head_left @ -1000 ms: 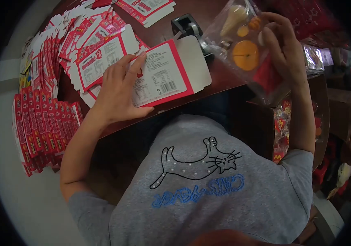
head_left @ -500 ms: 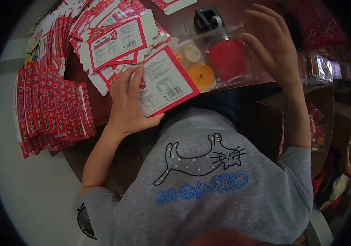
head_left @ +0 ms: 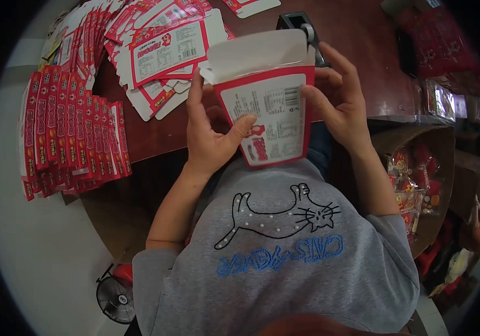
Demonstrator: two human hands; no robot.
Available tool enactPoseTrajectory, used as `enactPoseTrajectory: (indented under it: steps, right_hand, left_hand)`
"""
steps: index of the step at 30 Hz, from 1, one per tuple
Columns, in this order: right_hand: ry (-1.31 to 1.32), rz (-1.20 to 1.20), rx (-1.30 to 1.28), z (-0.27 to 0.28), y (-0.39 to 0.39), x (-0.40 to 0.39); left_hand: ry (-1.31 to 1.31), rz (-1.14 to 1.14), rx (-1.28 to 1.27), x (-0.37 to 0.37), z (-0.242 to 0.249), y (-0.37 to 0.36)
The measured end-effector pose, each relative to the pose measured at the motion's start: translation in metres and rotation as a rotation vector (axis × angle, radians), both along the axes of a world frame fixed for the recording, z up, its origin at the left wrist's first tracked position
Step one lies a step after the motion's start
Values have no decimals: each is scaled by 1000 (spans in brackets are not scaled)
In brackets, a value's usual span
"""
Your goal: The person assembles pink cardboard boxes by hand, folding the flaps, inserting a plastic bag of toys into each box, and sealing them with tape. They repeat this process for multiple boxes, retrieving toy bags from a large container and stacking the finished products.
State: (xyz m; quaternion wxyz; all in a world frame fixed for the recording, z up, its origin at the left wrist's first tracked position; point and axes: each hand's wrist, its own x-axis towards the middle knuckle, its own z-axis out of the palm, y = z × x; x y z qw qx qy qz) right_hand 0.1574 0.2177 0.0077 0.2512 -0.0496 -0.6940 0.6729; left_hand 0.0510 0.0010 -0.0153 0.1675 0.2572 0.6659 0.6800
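A red-and-white printed carton (head_left: 271,120) is upright in front of my shirt, its printed panel with a barcode facing me. Its white end flap (head_left: 262,49) stands up at the far end. My left hand (head_left: 209,137) grips the left edge, thumb across the panel. On the opposite edge, my right hand (head_left: 343,109) has its thumb on the panel near the barcode and its fingers behind. What lies inside the carton is hidden. Just beyond the flap sits a black tape dispenser (head_left: 293,22), partly covered.
Flat printed cartons (head_left: 170,47) are heaped on the dark red table (head_left: 357,33). A row of filled-looking red boxes (head_left: 66,123) stands at the left. Shiny packets (head_left: 440,101) lie at the right edge, above a cardboard box (head_left: 439,148) holding bagged items (head_left: 411,187). A fan (head_left: 115,299) stands below left.
The carton has turned upright and moved right, with its flap raised. My right hand has come down onto its right edge. The clear pack with red and orange pieces is out of sight.
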Motion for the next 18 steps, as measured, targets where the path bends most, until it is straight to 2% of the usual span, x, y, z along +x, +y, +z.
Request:
enactPoseTrajectory:
  steps: [2,4,7,8,10,11,12,13,15,16,18]
  right_hand:
    - [-102,86,13,2,8,3]
    - [-195,170,36,1,17,3]
    - [-249,245,43,-7,26,0]
    - [-172,218,76,-11,28,-4]
    - [-99,185,113,-10,24,-9]
    - [-77,139,-1,-7,17,-11]
    - [-52,95,-115,-4,14,-12]
    - [-53,91,-113,-4,19,-13]
    - [-89,204,202,-3,31,-13]
    - [-92,201,198,-1,29,-12]
    - [-256,185,-17,7,22,-13]
  left_hand:
    - [280,-44,-94,-15,-7,-8]
    - [174,-234,-86,-24,-7,-8]
    - [289,-245,-112,-35,-4,-6]
    - [286,-249,-110,-36,-3,-3]
    - [143,-85,-60,-35,-1,5]
    - [140,-90,-56,-32,3,9]
    - [4,-58,31,-29,13,14]
    - [-64,-44,72,-29,16,17]
    - [-152,-57,81,-30,19,20]
    - [-174,-88,44,-30,19,20]
    - [-130,-105,-23,-27,28,23]
